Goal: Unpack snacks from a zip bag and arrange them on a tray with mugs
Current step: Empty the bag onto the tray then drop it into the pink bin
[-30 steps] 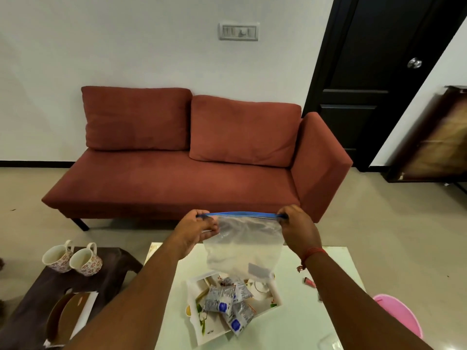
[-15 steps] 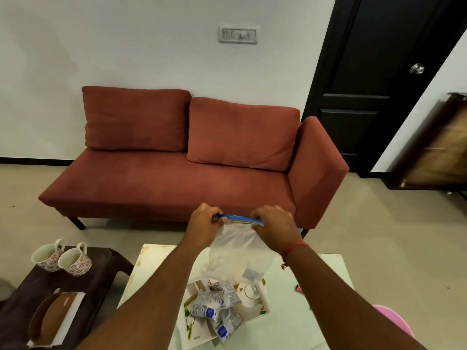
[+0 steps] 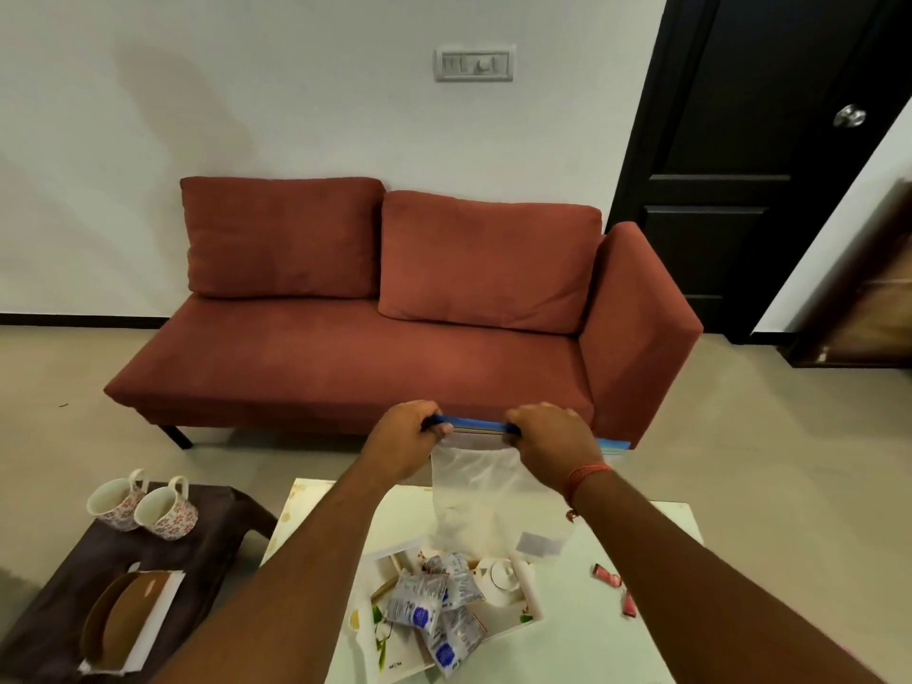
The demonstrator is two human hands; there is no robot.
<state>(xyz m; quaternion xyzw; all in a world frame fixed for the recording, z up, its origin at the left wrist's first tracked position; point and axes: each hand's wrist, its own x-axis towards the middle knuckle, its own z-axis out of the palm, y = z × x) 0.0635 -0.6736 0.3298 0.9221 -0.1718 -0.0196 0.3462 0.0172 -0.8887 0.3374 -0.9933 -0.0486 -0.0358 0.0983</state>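
I hold a clear zip bag (image 3: pixel 486 491) with a blue zip strip upright above the white table (image 3: pixel 641 634). My left hand (image 3: pixel 402 444) pinches the strip's left end. My right hand (image 3: pixel 550 444) grips the strip near its middle, and the strip's right end sticks out past it. The bag looks empty. Below it a white printed tray (image 3: pixel 395 649) carries several silver snack packets (image 3: pixel 434 604) with blue marks. Two floral mugs (image 3: pixel 143 503) stand on the dark side table (image 3: pixel 49 604) at the left.
A red sofa (image 3: pixel 375 328) stands beyond the table. Small red wrappers (image 3: pixel 614 587) lie on the table's right part. A brown curved object on a white book (image 3: pixel 123 619) rests on the side table. A black door (image 3: pixel 765 140) is at the right.
My right hand has slid left along the blue strip, from its right end toward my left hand. The view has shifted slightly.
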